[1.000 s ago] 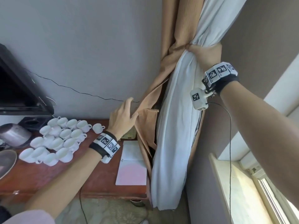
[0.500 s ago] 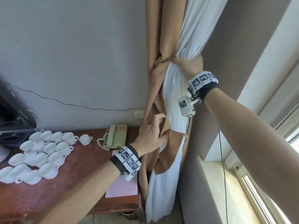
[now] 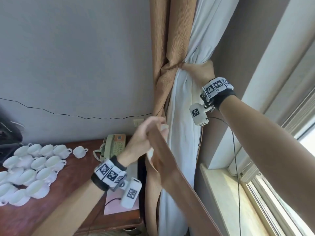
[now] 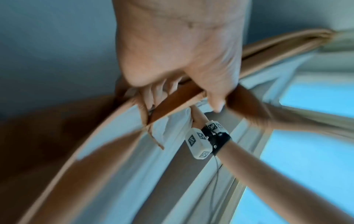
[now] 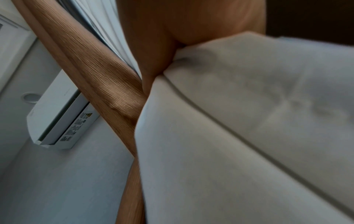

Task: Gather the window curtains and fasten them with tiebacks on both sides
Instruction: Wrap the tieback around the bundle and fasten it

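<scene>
A tan curtain (image 3: 163, 40) and its white lining (image 3: 182, 116) hang bunched in the corner beside the window. My right hand (image 3: 201, 72) grips the bunch at its narrow waist, with the fingers hidden behind the cloth; the right wrist view shows only the palm against the white lining (image 5: 239, 121). Lower down, my left hand (image 3: 150, 132) holds a tan tieback strip (image 3: 168, 166), blurred, which stretches from it down toward me. In the left wrist view the fingers curl round this tieback strip (image 4: 172, 98), with the right hand (image 4: 197, 118) beyond it.
A wooden desk (image 3: 81, 166) at the left carries several white cups (image 3: 34, 167), a telephone (image 3: 115, 147) and a sheet of paper. The window sill (image 3: 226, 193) runs along the right. An air conditioner (image 5: 61, 115) hangs on the wall above.
My left hand went from the curtain's loose tan edge to gripping the strip, and has pulled it out toward me. The right hand stays on the bunch. The view has swung right.
</scene>
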Available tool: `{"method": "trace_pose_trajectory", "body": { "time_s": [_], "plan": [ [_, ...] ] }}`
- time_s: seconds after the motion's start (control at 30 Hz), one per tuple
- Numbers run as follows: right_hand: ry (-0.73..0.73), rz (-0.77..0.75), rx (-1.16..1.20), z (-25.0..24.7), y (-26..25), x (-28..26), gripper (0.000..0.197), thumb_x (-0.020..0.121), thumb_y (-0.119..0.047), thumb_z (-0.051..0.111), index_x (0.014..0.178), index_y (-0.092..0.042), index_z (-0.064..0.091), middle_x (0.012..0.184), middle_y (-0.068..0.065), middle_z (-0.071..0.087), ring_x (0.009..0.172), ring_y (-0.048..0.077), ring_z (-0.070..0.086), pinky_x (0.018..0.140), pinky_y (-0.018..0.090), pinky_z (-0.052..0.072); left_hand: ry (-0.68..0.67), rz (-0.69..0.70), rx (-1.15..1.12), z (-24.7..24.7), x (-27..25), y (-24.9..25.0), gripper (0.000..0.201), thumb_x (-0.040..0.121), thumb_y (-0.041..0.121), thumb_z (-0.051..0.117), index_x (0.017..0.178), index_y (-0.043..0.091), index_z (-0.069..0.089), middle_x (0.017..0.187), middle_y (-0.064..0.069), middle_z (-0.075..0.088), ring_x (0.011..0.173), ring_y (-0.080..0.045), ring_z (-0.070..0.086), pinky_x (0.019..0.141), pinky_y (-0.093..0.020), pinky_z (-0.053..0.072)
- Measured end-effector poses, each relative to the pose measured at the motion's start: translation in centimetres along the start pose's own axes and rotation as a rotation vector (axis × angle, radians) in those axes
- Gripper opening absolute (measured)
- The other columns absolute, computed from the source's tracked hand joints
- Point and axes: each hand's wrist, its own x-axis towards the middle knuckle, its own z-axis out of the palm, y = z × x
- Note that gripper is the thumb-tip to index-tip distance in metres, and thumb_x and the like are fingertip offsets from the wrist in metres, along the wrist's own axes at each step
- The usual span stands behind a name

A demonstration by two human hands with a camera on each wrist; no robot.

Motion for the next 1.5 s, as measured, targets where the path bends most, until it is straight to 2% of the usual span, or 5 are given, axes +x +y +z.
{"method": "trace_pose_trajectory", "body": {
  "time_s": [0.23, 0.57, 1.0, 1.2, 1.5],
  "plan": [
    [-0.075, -0.023, 0.014, 0.3, -0.9, -0.7, 0.036, 0.070, -0.017, 0.096, 0.092, -0.024, 0.068, 0.093, -0.011, 0.073, 0.067, -0.014, 0.069, 0.062, 0.008, 0.055, 0.355, 0.151, 0.107, -5.7, -3.2, -0.3, 0.046, 0.086, 0.025, 0.076, 0.126, 0.007, 0.061, 0.114, 0.009, 0.074, 0.107, -0.008, 0.070, 0.094, -0.027, 0.055],
    [-0.085, -0.064, 0.072, 1.7, -1.6, -2.1, 0.039, 0.070, -0.017, 0.096, 0.092, -0.027, 0.066, 0.095, -0.014, 0.072, 0.069, -0.018, 0.068, 0.063, 0.006, 0.054, 0.564, -0.940, -0.619, -14.1, -5.1, -12.5, 0.022, 0.106, 0.018, 0.058, 0.089, 0.008, 0.068, 0.073, -0.008, 0.076, 0.068, -0.021, 0.074, 0.060, -0.028, 0.059],
    [-0.012, -0.059, 0.076, 2.7, -1.4, -3.0, 0.068, 0.059, -0.025, 0.099, 0.119, -0.014, 0.069, 0.108, -0.007, 0.077, 0.093, 0.000, 0.075, 0.080, 0.019, 0.063, 0.898, -0.659, 0.291, -15.7, 2.3, -16.5, 0.022, 0.093, 0.001, 0.055, 0.105, 0.013, 0.068, 0.108, -0.015, 0.074, 0.100, -0.036, 0.072, 0.084, -0.040, 0.059],
    [0.001, -0.042, 0.055, 2.7, -1.3, -2.9, 0.075, 0.054, -0.029, 0.100, 0.121, -0.012, 0.072, 0.110, -0.002, 0.079, 0.098, 0.009, 0.077, 0.087, 0.030, 0.065, -0.009, -0.286, 0.382, -4.1, 0.5, -15.7, 0.029, 0.095, 0.013, 0.063, 0.122, 0.024, 0.068, 0.113, 0.012, 0.075, 0.102, -0.003, 0.072, 0.083, -0.024, 0.058],
    [0.026, -0.039, 0.032, 2.2, -1.3, -3.0, 0.068, 0.058, -0.027, 0.100, 0.118, -0.014, 0.070, 0.109, -0.004, 0.078, 0.097, 0.007, 0.077, 0.086, 0.028, 0.064, 0.233, -0.123, 0.073, -2.1, 3.0, -18.0, 0.021, 0.102, 0.006, 0.061, 0.120, 0.008, 0.071, 0.107, 0.000, 0.077, 0.090, -0.013, 0.075, 0.081, -0.044, 0.062]
  ]
}}
